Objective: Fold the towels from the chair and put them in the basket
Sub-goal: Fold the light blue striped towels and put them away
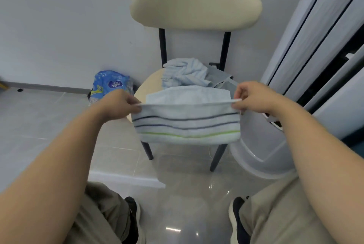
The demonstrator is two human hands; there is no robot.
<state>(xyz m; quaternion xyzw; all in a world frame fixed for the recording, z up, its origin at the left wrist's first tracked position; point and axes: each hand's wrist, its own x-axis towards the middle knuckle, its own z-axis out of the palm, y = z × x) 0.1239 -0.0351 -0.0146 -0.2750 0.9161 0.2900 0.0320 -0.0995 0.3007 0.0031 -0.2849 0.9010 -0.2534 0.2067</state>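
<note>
Khaki trouser legs point(275, 214) and dark shoes point(237, 222) filled the bottom of the frame above a glossy tiled floor point(177, 174), with two bare forearms reaching up toward the centre. At mid-frame the left hand point(118, 104) and right hand point(255, 96) each pinched one end of a striped towel point(187, 123) between thumb and curled fingers, holding it taut in the air in front of the chair point(196, 3). The towel's long axis ran straight across the frame from hand to hand. It appeared doubled over that held edge, the near layer hanging down with two dark stripes and a green one, a plain layer showing behind. The pale grey basket point(256, 145) sat on the floor at lower right of the towel, just below and beside the right hand and well apart from the left. Any drop into it looked likely to swing rightward and down, the right hand being the nearer. Behind the held towel, a crumpled towel point(185, 73) lay unfolded on the seat, touching what may have been a grey cloth point(218, 77) at its right. A blue packet point(110, 84) stood on the floor at centre left against the wall point(59, 26).
</note>
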